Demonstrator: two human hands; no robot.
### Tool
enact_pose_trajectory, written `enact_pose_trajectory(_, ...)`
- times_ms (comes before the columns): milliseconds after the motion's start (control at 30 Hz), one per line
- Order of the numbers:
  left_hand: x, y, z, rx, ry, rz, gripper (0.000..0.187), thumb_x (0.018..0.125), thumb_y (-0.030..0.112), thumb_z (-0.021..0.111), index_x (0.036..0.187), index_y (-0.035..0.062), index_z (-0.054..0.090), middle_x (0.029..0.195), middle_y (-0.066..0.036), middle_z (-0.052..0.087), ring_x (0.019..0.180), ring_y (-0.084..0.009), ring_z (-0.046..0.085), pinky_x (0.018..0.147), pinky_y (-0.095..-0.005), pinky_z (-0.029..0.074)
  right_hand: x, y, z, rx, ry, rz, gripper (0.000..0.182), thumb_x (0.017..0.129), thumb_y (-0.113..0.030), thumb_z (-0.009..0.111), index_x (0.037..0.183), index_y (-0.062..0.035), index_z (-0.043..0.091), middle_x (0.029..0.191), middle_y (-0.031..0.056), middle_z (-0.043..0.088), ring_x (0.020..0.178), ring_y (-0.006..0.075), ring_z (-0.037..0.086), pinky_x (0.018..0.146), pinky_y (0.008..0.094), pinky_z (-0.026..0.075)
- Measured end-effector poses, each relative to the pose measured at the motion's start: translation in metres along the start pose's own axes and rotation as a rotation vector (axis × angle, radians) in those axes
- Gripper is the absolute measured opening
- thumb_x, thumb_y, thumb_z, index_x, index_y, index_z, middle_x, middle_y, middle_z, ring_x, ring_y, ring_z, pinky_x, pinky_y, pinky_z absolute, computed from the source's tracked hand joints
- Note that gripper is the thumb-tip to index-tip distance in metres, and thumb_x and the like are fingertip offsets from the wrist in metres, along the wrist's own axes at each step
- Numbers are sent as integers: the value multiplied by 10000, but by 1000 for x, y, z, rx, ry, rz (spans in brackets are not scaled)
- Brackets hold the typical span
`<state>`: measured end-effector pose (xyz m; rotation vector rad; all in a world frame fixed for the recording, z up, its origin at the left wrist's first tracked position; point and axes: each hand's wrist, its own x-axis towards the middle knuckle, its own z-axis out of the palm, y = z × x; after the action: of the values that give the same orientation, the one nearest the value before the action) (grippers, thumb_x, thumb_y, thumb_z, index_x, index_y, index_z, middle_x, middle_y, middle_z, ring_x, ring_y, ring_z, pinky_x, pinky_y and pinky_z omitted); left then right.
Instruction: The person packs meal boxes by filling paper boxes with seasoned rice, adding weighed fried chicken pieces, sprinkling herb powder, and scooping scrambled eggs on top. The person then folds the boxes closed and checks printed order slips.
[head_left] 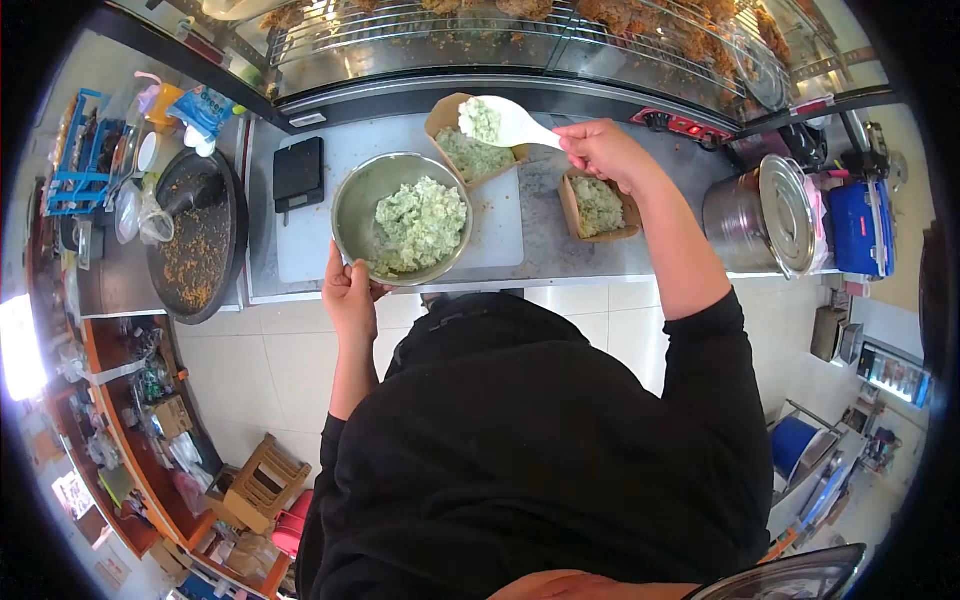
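My left hand point(352, 296) grips the near-left rim of a steel mixing bowl point(352, 212). Inside the bowl sits a mound of pale green rice-like food point(420, 225). A white rice paddle point(522, 125) is held by its handle in my right hand point(605, 152). Its head carries a small heap of the same food and hangs over a brown paper box point(443, 112), partly covering it. That box holds more of the green food. Below my right hand stands a second brown paper box point(572, 212), also filled with it.
A white board point(497, 235) lies under the bowl, with a black scale point(299, 172) at its left. Farther left is a large dark pan point(228, 240) with crumbs. A lidded steel pot point(735, 222) stands at the right. Behind the counter runs a glass display case point(420, 45) of fried food.
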<state>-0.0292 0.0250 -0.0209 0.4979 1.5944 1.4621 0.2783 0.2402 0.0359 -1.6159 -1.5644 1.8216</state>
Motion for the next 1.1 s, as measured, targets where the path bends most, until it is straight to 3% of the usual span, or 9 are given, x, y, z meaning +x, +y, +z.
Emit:
enact_pose_trajectory(167,-1,-2,-3,-18,-11,11,552,925,45,479,1434,26,268,792,-42,609,558,-86,570,539,-275,583,-55,-23,51,-385,149,-301,285,879,-132,545,1133,-159,672,622,42,558,605,136,545,568,315,442)
enact_pose_trajectory(233,-2,-2,-3,-54,-26,9,549,929,53,484,1434,31,271,796,-46,612,564,-85,575,533,-269,578,-46,21,87,-722,241,-771,321,853,-92,547,1123,-213,669,717,44,555,633,212,566,584,348,449)
enact_pose_trajectory(333,-4,-1,5,-46,18,14,547,930,58,494,1434,42,281,802,-41,615,573,-82,579,532,-259,573,-72,17,131,-814,266,-781,288,837,-77,537,1065,-173,684,800,90,571,697,284,587,610,396,464)
enact_pose_trajectory(433,-6,-9,0,1,38,23,557,919,48,501,1433,46,287,824,-39,624,584,-83,585,536,-255,573,-74,18,119,-712,187,-717,258,842,-111,558,1059,-166,685,796,100,580,706,277,597,630,399,471)
enact_pose_trajectory(500,-6,-15,-4,-16,51,25,564,908,33,499,1432,47,290,844,-41,633,591,-84,590,535,-257,573,-93,-2,83,-695,193,-489,251,842,-134,564,1059,-165,686,807,103,607,742,284,607,644,394,471)
enact_pose_trajectory(633,-7,-24,-13,-66,31,37,569,890,3,477,1428,40,296,896,-57,644,613,-94,610,536,-263,576,-146,-20,4,-896,568,-279,247,852,-183,552,1059,-146,682,923,129,660,824,323,624,711,403,490)
enact_pose_trajectory(733,-17,-21,-14,-101,-1,27,562,887,-5,463,1424,30,298,933,-78,643,648,-114,632,542,-281,584,-151,10,-21,-1166,613,-5,236,821,-197,542,993,-202,702,790,115,666,807,312,645,700,435,501)
enact_pose_trajectory(933,-43,-18,2,-84,-52,6,565,888,-11,460,1422,-7,275,886,-91,645,649,-146,646,542,-309,593,-106,65,-8,-1074,502,45,177,784,-182,570,904,-173,700,852,141,669,835,317,646,722,448,503)
enact_pose_trajectory(1100,-64,-24,26,15,-101,-24,566,889,2,478,1415,-36,273,737,-34,614,577,-105,606,505,-283,576,-109,79,-23,-907,389,-50,238,842,-200,536,1009,-218,704,880,121,671,888,319,629,746,431,498)
